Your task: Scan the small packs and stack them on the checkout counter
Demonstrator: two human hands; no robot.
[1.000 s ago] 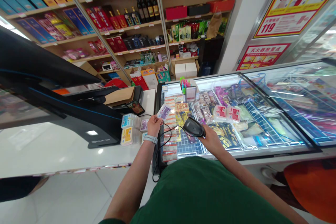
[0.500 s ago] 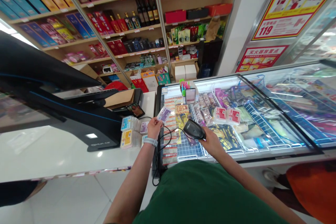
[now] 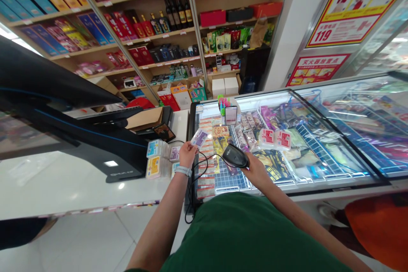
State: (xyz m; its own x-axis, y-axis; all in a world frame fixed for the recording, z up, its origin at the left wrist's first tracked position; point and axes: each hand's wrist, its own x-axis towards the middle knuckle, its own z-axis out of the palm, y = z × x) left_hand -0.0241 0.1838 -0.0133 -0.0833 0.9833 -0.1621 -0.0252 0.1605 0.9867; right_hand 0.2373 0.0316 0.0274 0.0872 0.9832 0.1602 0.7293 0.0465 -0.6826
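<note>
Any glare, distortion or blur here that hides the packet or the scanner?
Head view: the wide lens bends the shelves; glare streaks the freezer lid at right; the packet in the left hand and the scanner in the right hand are evenly lit and sharp.

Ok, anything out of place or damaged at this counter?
Nothing spilled or broken. The left hand holds a small purple pack, the right hand a black scanner, whose cable hangs in loose loops off the edge of the white counter beside the freezer: untidy, nothing more.
</note>
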